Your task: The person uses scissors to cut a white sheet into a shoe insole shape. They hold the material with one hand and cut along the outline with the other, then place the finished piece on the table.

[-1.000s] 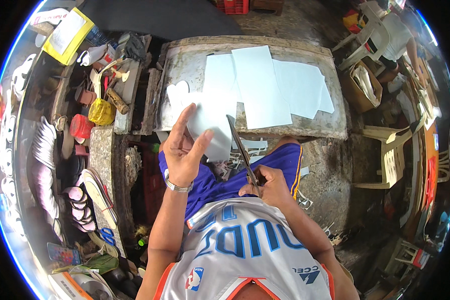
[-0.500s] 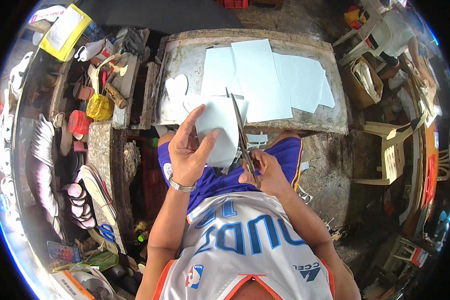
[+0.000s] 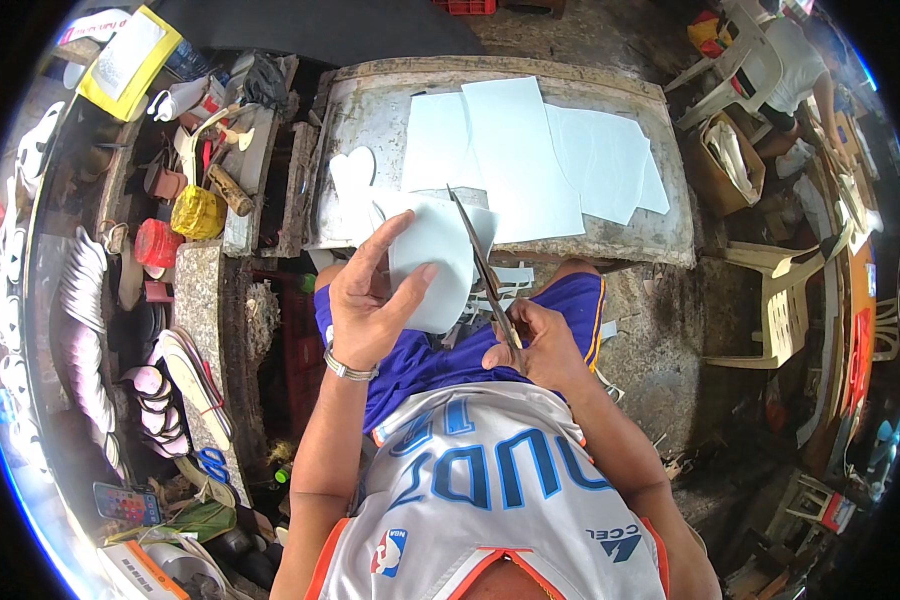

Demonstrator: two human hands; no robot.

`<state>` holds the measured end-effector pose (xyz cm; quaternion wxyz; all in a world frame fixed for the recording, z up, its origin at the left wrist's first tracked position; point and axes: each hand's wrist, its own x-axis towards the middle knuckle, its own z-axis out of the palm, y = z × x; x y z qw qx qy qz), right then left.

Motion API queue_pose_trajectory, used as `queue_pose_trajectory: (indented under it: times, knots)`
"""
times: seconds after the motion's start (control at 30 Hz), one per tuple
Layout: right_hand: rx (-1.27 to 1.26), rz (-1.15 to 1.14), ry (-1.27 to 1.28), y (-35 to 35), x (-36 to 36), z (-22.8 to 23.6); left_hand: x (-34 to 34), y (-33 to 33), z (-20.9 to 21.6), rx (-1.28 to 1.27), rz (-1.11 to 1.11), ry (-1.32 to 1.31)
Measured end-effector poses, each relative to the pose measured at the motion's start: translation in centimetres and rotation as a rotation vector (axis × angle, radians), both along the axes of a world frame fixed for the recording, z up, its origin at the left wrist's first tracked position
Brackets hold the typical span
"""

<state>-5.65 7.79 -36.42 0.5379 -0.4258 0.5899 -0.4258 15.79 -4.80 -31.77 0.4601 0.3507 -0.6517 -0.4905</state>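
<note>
Head view: left hand [image 3: 370,305] grips a white sheet [image 3: 432,262] at frame centre; right hand [image 3: 532,345] clenches scissors [image 3: 482,270], blades at the sheet's right edge. Yellow-bordered rectangular package [image 3: 130,58] upper left; more white sheets [image 3: 530,150] on the table [image 3: 370,100] above.

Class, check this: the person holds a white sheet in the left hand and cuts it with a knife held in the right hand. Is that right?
Not quite. The head view shows the right hand holding long scissors, not a knife. The rest stands: the left hand holds the white sheet being cut.
</note>
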Motion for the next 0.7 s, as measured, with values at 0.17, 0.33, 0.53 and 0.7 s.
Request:
queue_pose_trajectory:
  times: [0.17,0.33,0.53,0.7]
  knots:
    - [0.003,0.025,0.036,0.2,-0.3,0.0,0.2,-0.2,0.6,0.006,-0.029,0.015]
    - [0.038,0.032,0.067,0.4,-0.6,0.8,0.5,-0.3,1.4,0.076,-0.046,-0.011]
    - [0.064,0.051,0.087,0.5,-1.1,2.0,1.2,-1.0,1.9,0.082,-0.096,-0.090]
    - [0.056,0.080,0.144,0.5,-1.4,2.6,1.5,-1.4,2.3,0.079,-0.133,-0.069]
